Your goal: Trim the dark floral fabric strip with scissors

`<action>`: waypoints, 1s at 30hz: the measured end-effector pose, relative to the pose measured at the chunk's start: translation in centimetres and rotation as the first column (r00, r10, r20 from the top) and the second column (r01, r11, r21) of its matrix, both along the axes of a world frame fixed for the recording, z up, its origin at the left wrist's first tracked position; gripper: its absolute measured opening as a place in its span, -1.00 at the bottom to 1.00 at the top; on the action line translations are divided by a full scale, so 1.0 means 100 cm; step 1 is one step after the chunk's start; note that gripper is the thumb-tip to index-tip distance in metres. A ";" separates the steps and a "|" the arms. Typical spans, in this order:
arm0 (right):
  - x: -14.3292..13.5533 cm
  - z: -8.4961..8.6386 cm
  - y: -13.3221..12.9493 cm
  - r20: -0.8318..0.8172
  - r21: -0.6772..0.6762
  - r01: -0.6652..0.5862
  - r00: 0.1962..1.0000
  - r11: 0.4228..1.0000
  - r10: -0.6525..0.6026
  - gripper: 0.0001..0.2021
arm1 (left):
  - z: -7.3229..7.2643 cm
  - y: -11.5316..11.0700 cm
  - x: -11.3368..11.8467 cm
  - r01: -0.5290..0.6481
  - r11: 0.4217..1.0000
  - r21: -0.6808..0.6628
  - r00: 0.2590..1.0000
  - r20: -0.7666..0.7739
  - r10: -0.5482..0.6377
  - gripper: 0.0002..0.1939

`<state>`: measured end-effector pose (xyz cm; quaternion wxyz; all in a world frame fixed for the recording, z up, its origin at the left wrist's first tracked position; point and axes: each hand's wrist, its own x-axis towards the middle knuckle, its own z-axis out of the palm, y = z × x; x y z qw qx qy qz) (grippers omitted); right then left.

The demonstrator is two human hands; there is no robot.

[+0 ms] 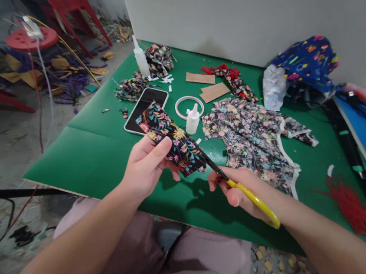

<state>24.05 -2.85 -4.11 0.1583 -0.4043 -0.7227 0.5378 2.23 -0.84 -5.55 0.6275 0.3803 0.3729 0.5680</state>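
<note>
My left hand (149, 166) pinches a strip of black floral fabric (178, 138) between thumb and fingers, raised above the green table (79, 152). In my right hand (239, 188) are scissors with yellow handles (257, 201); their dark blades lie along the fabric's right edge. Behind the strip, a phone (143, 111) lies partly covered by it. A small white squeeze bottle (192, 121) stands just beyond the fabric, by a white ring (177, 105). Right of these, a larger piece of floral fabric (251, 140) with white edges is spread on the table.
Fabric scrap piles (132, 87), a leaning white bottle (141, 60) and brown card pieces (200, 78) lie toward the back. A blue patterned cloth bundle (304, 67) sits back right, red threads (352, 207) at right. A red stool (33, 38) stands left, holding a power strip (32, 28).
</note>
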 end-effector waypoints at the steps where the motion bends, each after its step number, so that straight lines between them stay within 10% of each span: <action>1: 0.001 -0.001 0.000 0.009 -0.003 0.000 1.000 1.000 0.000 -0.44 | 0.000 0.000 0.000 0.002 1.000 0.002 1.000 0.004 -0.002 -0.89; 11: 0.012 -0.004 0.004 0.017 -0.035 -0.187 0.982 0.982 0.187 -0.28 | -0.001 0.000 0.000 0.008 1.000 0.022 1.000 0.009 -0.008 -0.89; 30: 0.008 -0.008 0.004 -0.028 -0.034 -0.154 0.988 0.988 0.153 -0.06 | 0.000 0.000 0.001 0.044 0.999 0.022 0.999 0.024 -0.045 -0.88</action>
